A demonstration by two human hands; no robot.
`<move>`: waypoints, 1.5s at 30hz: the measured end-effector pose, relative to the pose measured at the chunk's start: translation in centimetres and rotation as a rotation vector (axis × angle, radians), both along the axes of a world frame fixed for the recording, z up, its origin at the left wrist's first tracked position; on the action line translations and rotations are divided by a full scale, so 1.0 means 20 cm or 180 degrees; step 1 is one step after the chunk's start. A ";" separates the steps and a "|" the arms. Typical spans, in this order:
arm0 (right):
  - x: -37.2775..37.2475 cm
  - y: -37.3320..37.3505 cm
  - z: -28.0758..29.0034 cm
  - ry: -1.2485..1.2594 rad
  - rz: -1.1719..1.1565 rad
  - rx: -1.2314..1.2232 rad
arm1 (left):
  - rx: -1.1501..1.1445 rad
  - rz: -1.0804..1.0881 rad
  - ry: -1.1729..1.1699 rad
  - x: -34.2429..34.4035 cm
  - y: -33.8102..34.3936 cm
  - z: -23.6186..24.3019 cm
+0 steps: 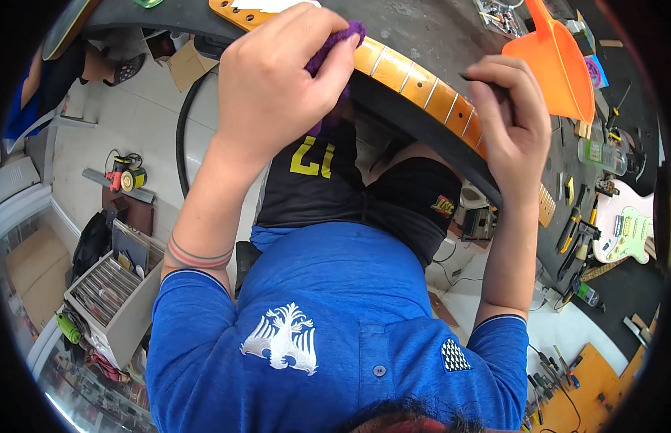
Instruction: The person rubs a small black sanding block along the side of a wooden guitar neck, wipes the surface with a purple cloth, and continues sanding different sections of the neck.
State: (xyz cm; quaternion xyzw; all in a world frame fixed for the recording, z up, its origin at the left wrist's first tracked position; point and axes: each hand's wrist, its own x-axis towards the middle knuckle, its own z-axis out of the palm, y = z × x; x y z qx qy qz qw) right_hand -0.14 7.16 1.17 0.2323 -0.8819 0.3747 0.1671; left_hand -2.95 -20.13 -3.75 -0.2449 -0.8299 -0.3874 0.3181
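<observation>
A wooden guitar neck (415, 76) with a maple fretboard, dark dots and metal frets lies along the dark bench edge, its headstock at top centre, partly under a white sheet. My left hand (281, 86) is closed on a bunched purple cloth (334, 45) against the neck near the upper middle. My right hand (510, 123) is curled beside the right part of the fretboard, with a small dark thing at its fingertips that I cannot make out; it partly hides that end of the neck.
An orange scoop (548, 76), a plastic bottle (601, 155), pliers (570, 231) and a pink guitar body (617, 209) lie on the bench (465, 32) at right. Another person's leg (101, 61) shows at upper left. A drawer unit (115, 303) stands at lower left.
</observation>
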 end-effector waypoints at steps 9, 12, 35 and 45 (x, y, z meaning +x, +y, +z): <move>-0.07 -0.05 -0.07 0.0012 0.0450 0.0574 | 0.0510 -0.0282 0.0265 -0.14 0.08 0.00; -0.09 -0.04 -0.07 0.0309 0.0897 0.1051 | 0.0406 -0.0286 0.0099 -0.15 0.08 -0.02; -0.14 -0.06 -0.07 0.1010 0.1209 0.1709 | 0.0460 -0.0322 0.0019 -0.22 0.10 -0.14; -0.14 -0.05 -0.04 0.0903 0.1281 0.1797 | 0.0476 -0.0338 0.0105 -0.21 0.10 -0.10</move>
